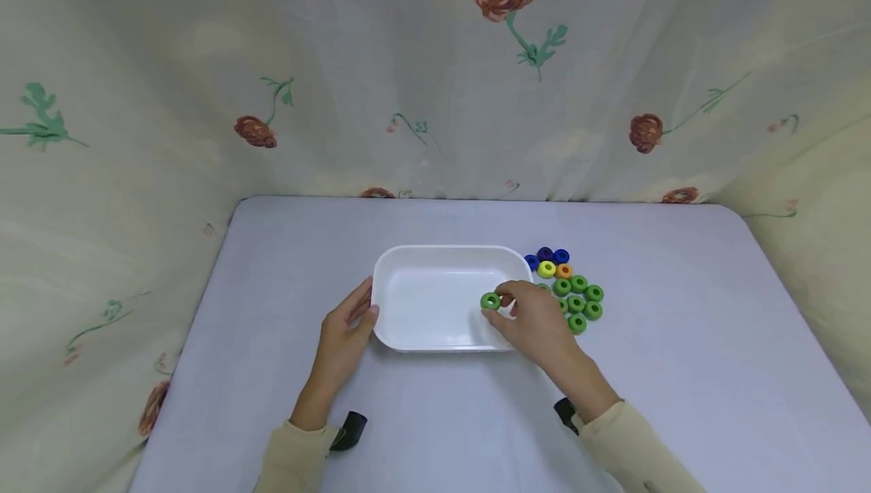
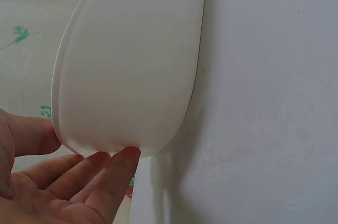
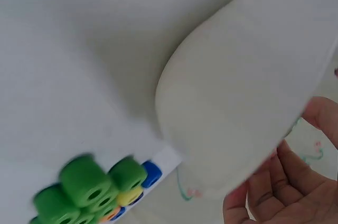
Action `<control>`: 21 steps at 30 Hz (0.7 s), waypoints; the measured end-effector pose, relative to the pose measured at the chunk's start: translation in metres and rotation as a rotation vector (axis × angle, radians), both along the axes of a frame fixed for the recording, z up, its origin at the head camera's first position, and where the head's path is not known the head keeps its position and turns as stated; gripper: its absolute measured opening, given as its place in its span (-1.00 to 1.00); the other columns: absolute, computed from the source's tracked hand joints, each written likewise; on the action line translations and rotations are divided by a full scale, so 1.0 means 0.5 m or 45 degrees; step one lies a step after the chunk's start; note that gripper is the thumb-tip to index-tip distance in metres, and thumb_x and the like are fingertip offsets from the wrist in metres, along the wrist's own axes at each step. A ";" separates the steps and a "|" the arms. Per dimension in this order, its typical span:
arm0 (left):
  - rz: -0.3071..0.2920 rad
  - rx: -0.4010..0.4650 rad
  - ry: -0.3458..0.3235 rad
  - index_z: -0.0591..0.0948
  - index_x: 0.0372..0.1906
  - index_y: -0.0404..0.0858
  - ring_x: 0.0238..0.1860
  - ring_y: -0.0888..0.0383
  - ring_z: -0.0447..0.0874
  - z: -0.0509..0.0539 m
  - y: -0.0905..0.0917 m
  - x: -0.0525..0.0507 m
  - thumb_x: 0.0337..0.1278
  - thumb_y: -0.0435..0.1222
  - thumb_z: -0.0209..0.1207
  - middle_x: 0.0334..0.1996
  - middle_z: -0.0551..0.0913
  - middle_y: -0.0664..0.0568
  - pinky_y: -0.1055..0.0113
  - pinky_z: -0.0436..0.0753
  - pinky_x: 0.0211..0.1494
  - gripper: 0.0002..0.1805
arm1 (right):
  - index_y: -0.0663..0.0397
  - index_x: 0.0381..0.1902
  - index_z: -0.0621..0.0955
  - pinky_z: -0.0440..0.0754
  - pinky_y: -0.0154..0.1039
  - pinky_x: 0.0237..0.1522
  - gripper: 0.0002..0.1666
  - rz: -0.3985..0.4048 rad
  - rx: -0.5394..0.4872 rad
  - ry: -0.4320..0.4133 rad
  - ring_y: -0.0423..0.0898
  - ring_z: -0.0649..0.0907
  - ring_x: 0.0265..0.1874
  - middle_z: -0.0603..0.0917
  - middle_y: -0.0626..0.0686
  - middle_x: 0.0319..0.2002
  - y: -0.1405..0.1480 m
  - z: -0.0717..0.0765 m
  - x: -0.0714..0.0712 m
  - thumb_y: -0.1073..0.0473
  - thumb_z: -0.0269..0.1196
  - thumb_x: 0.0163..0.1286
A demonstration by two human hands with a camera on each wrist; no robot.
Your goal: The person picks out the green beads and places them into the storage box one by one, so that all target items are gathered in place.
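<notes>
In the head view a white rectangular tray (image 1: 435, 304) with rounded corners sits on the table. The left hand (image 1: 345, 334) holds the tray's left end. Its thumb lies at the rim and its fingers (image 2: 113, 182) rest along the outer wall in the left wrist view. The right hand (image 1: 537, 323) pinches a green ring-shaped bead (image 1: 490, 301) between thumb and fingers, over the right part of the tray. In the right wrist view the tray wall (image 3: 248, 76) covers part of this hand, and the pinched bead cannot be made out.
Right of the tray lie several green beads (image 1: 575, 304), a yellow bead (image 1: 547, 269), an orange bead (image 1: 563, 271) and dark blue beads (image 1: 546, 254). Some are partly behind the right hand. A flowered curtain (image 1: 435, 62) hangs around the white table (image 1: 292, 243).
</notes>
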State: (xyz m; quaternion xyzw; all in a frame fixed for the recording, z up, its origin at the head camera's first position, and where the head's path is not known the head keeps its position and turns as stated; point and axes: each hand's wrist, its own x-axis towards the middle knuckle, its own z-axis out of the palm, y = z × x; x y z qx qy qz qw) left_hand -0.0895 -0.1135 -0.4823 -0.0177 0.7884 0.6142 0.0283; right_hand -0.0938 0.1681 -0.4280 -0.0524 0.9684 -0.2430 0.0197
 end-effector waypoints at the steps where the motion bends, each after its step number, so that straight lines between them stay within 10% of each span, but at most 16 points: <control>1: 0.002 0.000 0.006 0.38 0.47 -0.22 0.41 -0.08 0.49 -0.001 0.001 0.001 0.45 -0.34 0.11 0.40 0.50 -0.14 0.06 0.58 0.40 -0.45 | 0.19 -0.07 0.70 0.59 -0.27 -0.36 -0.60 0.017 0.015 -0.021 -0.08 0.61 -0.35 0.73 0.06 -0.31 -0.009 -0.004 -0.006 0.05 0.45 0.24; 11: 0.008 -0.044 -0.012 0.38 0.47 -0.19 0.41 -0.08 0.49 -0.003 0.003 0.001 0.46 -0.31 0.10 0.41 0.49 -0.11 0.07 0.58 0.41 -0.46 | 0.23 -0.17 0.72 0.65 -0.07 -0.15 -0.69 0.065 0.130 -0.176 -0.02 0.63 -0.32 0.74 0.09 -0.35 -0.044 -0.035 -0.036 0.12 0.44 0.22; 21: 0.015 -0.022 -0.014 0.37 0.48 -0.18 0.41 -0.08 0.49 -0.002 0.000 0.001 0.46 -0.31 0.10 0.41 0.48 -0.11 0.11 0.58 0.40 -0.46 | 0.11 -0.30 0.70 0.47 -0.29 -0.34 -0.78 0.052 0.176 -0.275 -0.11 0.55 -0.44 0.66 -0.04 -0.45 -0.060 -0.043 -0.052 0.10 0.43 0.19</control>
